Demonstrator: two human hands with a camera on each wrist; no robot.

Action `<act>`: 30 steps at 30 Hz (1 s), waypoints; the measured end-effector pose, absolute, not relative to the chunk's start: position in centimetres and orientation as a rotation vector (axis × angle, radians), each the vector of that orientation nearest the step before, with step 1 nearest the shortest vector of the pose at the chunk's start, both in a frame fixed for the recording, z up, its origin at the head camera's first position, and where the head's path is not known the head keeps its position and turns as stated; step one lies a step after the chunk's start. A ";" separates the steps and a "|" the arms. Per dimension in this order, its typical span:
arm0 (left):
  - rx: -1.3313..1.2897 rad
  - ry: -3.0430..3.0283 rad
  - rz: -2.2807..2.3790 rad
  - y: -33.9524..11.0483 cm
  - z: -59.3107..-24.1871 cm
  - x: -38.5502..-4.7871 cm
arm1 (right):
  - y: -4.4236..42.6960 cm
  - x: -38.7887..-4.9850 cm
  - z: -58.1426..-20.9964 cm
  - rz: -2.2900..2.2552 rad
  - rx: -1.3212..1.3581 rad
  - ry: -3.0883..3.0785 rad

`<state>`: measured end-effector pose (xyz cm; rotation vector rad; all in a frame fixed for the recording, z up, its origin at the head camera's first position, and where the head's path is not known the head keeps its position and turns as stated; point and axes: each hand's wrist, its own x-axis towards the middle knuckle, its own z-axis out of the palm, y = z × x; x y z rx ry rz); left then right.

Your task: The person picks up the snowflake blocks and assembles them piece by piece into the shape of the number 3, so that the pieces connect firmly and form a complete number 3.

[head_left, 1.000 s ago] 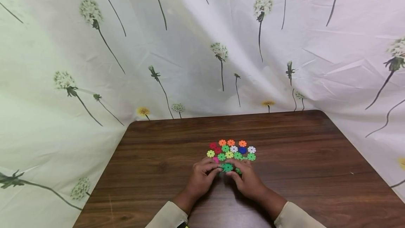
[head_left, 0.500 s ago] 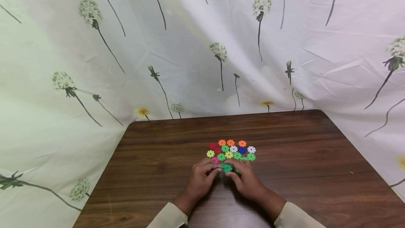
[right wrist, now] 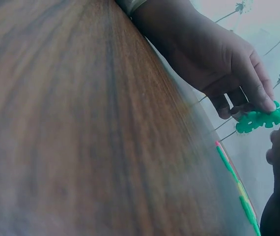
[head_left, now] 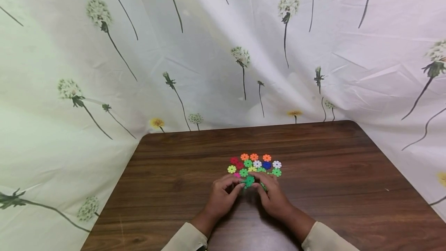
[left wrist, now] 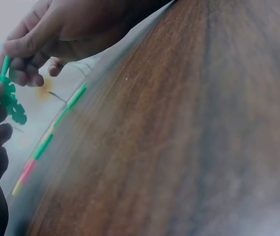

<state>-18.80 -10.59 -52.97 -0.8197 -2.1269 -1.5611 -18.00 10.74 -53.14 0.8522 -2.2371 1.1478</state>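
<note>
Green notched discs (head_left: 249, 181) are held in a small cluster above the desk (head_left: 174, 173), pinched on one side by the left grip (head_left: 222, 195) and on the other by the right grip (head_left: 274, 196). Just beyond, flat discs (head_left: 255, 164) in orange, red, white, blue, yellow, pink and green are laid out.

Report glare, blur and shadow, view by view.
Head view: pale glare on the table, dark shadows between the left hand and right hand; left wrist view: hazy, the table blurred, whitish glare lower right; right wrist view: similar haze and blur, right hand dark.
</note>
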 end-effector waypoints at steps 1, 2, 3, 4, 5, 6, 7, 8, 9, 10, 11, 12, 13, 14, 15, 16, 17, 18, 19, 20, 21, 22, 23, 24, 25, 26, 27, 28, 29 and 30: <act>-0.824 -2.133 -1.560 -10.6 -53.0 -18.8 | 10.7 -18.0 -53.1 1.147 0.844 -2.240; -0.829 -2.141 -1.558 -10.6 -53.0 -18.8 | 10.7 -18.0 -53.1 1.147 0.838 -2.243; -0.835 -2.148 -1.556 -10.6 -53.0 -18.8 | 10.7 -17.9 -53.1 1.146 0.835 -2.242; -0.841 -2.158 -1.554 -10.6 -53.0 -18.8 | 10.7 -17.9 -53.0 1.143 0.836 -2.236; -0.843 -2.169 -1.555 -10.6 -53.0 -18.8 | 10.8 -17.9 -53.0 1.144 0.839 -2.230; -0.851 -2.177 -1.555 -10.5 -53.0 -18.8 | 10.8 -17.9 -53.0 1.140 0.847 -2.220; -0.855 -2.187 -1.553 -10.5 -53.0 -18.7 | 10.8 -17.9 -53.0 1.138 0.852 -2.211; -0.859 -2.197 -1.546 -10.5 -53.1 -18.7 | 10.8 -17.9 -53.0 1.135 0.861 -2.201; -0.861 -2.210 -1.541 -10.5 -53.1 -18.7 | 10.8 -17.9 -53.0 1.132 0.868 -2.192; -0.864 -2.221 -1.539 -10.5 -53.1 -18.8 | 10.8 -18.0 -53.0 1.129 0.875 -2.184; -0.870 -2.227 -1.536 -10.6 -53.0 -18.7 | 10.8 -18.0 -53.0 1.124 0.878 -2.182; -0.879 -2.231 -1.526 -10.6 -53.0 -18.7 | 10.8 -18.0 -53.0 1.114 0.882 -2.178; -0.885 -2.239 -1.514 -10.6 -53.0 -18.7 | 10.8 -18.0 -53.0 1.106 0.883 -2.177; -0.895 -2.247 -1.499 -10.6 -52.9 -18.7 | 10.8 -18.0 -53.1 1.095 0.885 -2.176; -0.907 -2.255 -1.482 -10.7 -52.9 -18.7 | 10.8 -18.0 -53.1 1.086 0.888 -2.175; -0.921 -2.266 -1.463 -10.7 -52.8 -18.7 | 10.8 -18.1 -53.1 1.088 0.894 -2.175; -0.938 -2.272 -1.446 -10.7 -52.8 -18.7 | 10.9 -18.1 -53.0 1.089 0.905 -2.169; -0.950 -2.283 -1.437 -10.7 -52.7 -18.7 | 10.9 -18.1 -53.0 1.094 0.921 -2.163; -0.960 -2.292 -1.432 -10.7 -52.7 -18.6 | 10.9 -18.1 -53.0 1.103 0.933 -2.163; -0.975 -2.297 -1.424 -10.7 -52.7 -18.6 | 11.0 -18.2 -53.0 1.110 0.948 -2.159; -0.986 -2.302 -1.414 -10.7 -52.7 -18.6 | 11.0 -18.2 -53.0 1.119 0.962 -2.158; -0.993 -2.310 -1.412 -10.7 -52.7 -18.6 | 11.0 -18.2 -53.0 1.132 0.979 -2.152; -0.997 -2.314 -1.411 -10.7 -52.7 -18.6 | 11.0 -18.2 -52.9 1.138 0.994 -2.143; -0.996 -2.321 -1.411 -10.7 -52.7 -18.5 | 11.0 -18.2 -52.9 1.140 1.002 -2.138; -1.000 -2.322 -1.408 -10.7 -52.8 -18.5 | 10.9 -18.2 -52.9 1.132 1.006 -2.128; -1.002 -2.325 -1.404 -10.7 -52.8 -18.5 | 10.9 -18.2 -52.8 1.124 1.009 -2.115; -1.000 -2.328 -1.407 -10.7 -52.8 -18.5 | 10.9 -18.1 -52.8 1.118 1.011 -2.104; -0.998 -2.331 -1.415 -10.7 -52.8 -18.5 | 10.8 -18.1 -52.7 1.113 1.011 -2.096; -0.998 -2.330 -1.417 -10.7 -52.8 -18.5 | 10.8 -18.1 -52.7 1.104 1.009 -2.089; -0.999 -2.328 -1.419 -10.7 -52.8 -18.5 | 10.7 -18.1 -52.7 1.096 1.005 -2.087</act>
